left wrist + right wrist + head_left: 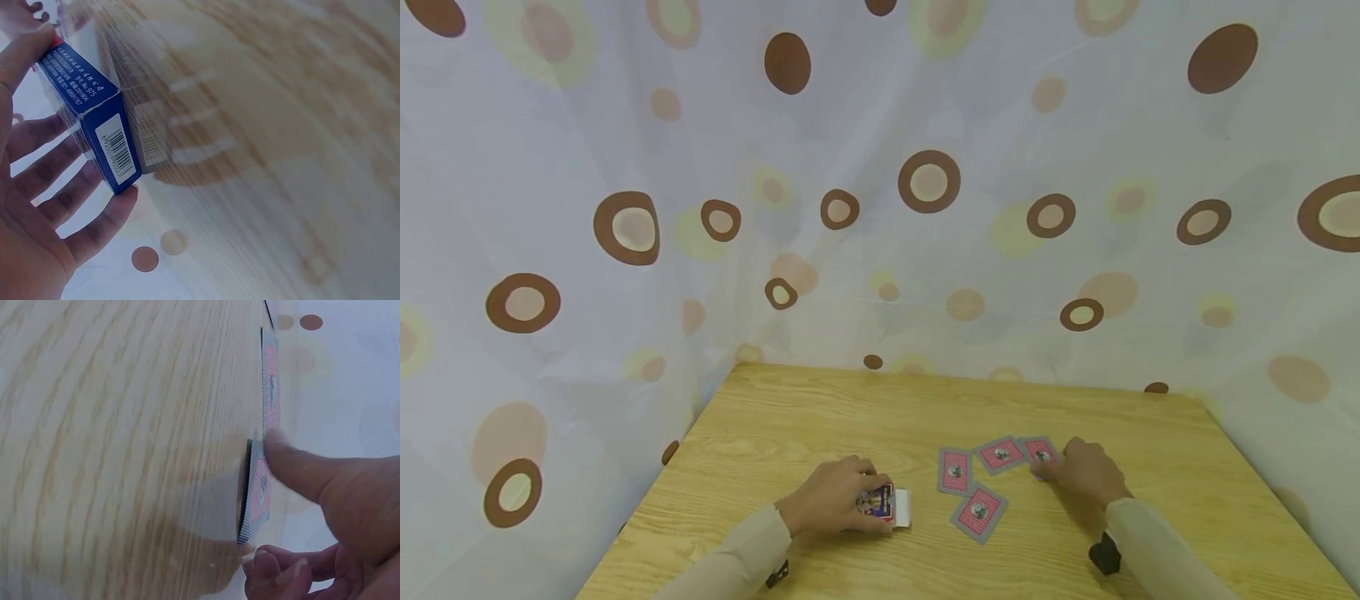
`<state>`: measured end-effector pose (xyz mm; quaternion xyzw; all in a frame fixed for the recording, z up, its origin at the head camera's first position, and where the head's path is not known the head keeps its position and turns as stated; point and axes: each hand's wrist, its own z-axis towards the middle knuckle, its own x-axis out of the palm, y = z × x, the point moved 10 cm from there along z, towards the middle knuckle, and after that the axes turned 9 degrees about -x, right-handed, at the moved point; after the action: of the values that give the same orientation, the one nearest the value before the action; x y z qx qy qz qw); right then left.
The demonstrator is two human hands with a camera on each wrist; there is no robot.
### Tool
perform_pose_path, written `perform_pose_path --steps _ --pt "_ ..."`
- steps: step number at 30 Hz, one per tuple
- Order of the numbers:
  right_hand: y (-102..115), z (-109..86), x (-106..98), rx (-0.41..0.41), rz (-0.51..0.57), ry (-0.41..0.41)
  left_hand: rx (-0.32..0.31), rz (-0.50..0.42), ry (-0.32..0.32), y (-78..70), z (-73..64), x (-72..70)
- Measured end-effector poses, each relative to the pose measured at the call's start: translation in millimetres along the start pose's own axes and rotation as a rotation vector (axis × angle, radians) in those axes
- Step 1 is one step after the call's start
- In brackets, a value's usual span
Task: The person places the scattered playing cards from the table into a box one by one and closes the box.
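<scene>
My left hand (838, 496) grips a playing-card box (876, 502) by its sides, thumb and fingers around it. In the left wrist view the box (103, 115) shows blue faces with white print and a barcode; its white flap (903, 508) stands out at the right end. My right hand (1088, 473) is at the rightmost playing card (1040, 450), face down with a red patterned back and grey border. In the right wrist view the thumb (300, 469) touches this card (259, 487), while the other fingers curl beside its near edge, apart from it.
Three more face-down cards lie between the hands: one upright card (955, 472), one slanted card (1000, 454) near the rightmost card, and one nearer card (980, 512). The wooden table (820, 408) is bordered by a spotted white curtain (880, 250) at its back and sides.
</scene>
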<state>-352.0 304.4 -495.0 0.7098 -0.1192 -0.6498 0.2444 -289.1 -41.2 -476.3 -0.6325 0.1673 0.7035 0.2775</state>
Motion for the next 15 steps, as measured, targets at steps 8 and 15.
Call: perform_pose_path --steps 8,15 --pt "4 5.4 1 -0.045 0.09 -0.034 -0.003 0.028 0.006 -0.5 0.7 -0.5" --pt "1 3.0 -12 -0.054 0.013 -0.152 -0.012 0.026 0.02 0.5 0.8 1.4"
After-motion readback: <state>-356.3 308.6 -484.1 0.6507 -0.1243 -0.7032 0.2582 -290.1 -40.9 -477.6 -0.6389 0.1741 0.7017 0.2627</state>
